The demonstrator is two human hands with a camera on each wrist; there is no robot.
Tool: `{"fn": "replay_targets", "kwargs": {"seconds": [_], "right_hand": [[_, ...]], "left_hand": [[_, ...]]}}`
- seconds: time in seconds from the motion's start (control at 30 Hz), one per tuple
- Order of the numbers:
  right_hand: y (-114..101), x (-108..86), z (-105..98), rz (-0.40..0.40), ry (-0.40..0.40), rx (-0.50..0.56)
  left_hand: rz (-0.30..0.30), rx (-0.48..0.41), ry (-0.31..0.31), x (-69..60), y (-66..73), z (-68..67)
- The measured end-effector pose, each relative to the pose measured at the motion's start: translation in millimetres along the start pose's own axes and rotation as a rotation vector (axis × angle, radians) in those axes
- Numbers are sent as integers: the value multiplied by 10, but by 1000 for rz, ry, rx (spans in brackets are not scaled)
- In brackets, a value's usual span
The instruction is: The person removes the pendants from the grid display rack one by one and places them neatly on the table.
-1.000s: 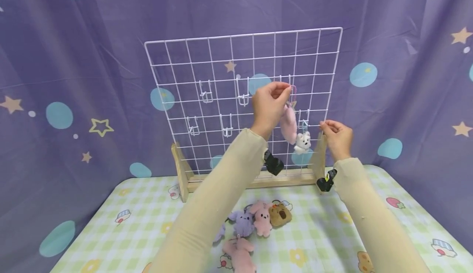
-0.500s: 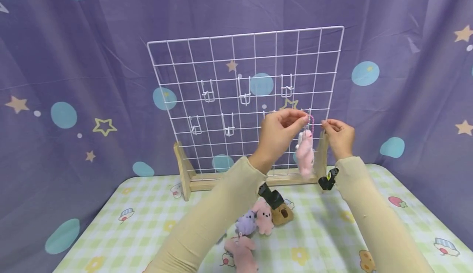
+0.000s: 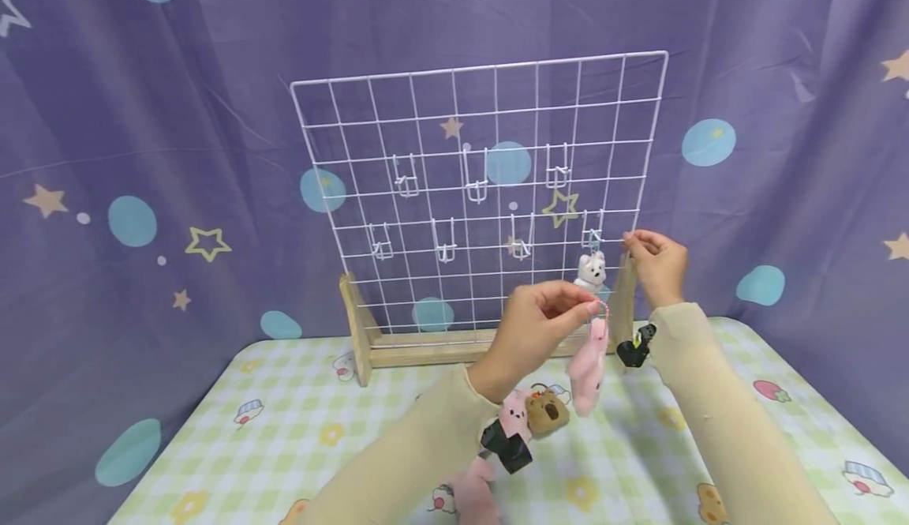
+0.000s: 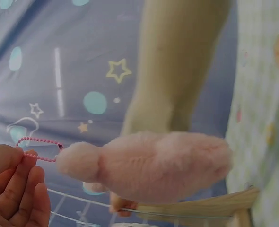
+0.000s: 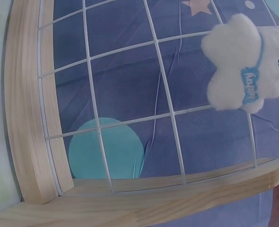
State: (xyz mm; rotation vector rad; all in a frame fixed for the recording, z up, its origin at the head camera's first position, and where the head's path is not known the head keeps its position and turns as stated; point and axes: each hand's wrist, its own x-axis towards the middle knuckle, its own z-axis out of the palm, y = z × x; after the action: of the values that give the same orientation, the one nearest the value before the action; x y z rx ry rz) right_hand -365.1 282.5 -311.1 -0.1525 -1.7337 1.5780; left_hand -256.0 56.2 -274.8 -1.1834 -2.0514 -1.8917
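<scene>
My left hand (image 3: 541,329) pinches the pink bead chain (image 4: 38,140) of a pink plush keychain (image 3: 588,371). The plush dangles below the fingertips, in front of the wire rack's wooden base, and its fuzzy body fills the middle of the left wrist view. With thumb and fingers, my right hand (image 3: 660,266) grips the right edge of the white wire grid rack (image 3: 474,70). A white bear plush (image 3: 591,271) with a blue collar hangs from the lower right hook, just left of that hand; the right wrist view shows it up close.
Several white hooks (image 3: 477,190) sit on the grid in two rows. On the checked tablecloth (image 3: 284,414) lie a brown plush (image 3: 548,413) and pink plushes (image 3: 474,493), partly covered by my left sleeve and wrist camera. A purple curtain (image 3: 213,154) hangs behind.
My left hand has come down and rightward from the upper right hook with the pink plush, passing in front of the white bear and below it. My right hand stays at the rack's edge.
</scene>
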Motion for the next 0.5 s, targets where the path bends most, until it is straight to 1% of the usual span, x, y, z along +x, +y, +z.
{"fn": "replay_targets", "kwargs": {"seconds": [0.13, 0.27, 0.3, 0.5], "right_hand": [[20, 0, -9, 11, -1, -26], [20, -15, -20, 36, -10, -42], [22, -14, -21, 39, -11, -45], [28, 14, -7, 33, -2, -37]], "left_hand": [[-43, -18, -38, -169, -112, 29], [-109, -46, -66, -329, -200, 37], [-117, -50, -73, -365, -222, 38], [-189, -59, -133, -574, -326, 50]]}}
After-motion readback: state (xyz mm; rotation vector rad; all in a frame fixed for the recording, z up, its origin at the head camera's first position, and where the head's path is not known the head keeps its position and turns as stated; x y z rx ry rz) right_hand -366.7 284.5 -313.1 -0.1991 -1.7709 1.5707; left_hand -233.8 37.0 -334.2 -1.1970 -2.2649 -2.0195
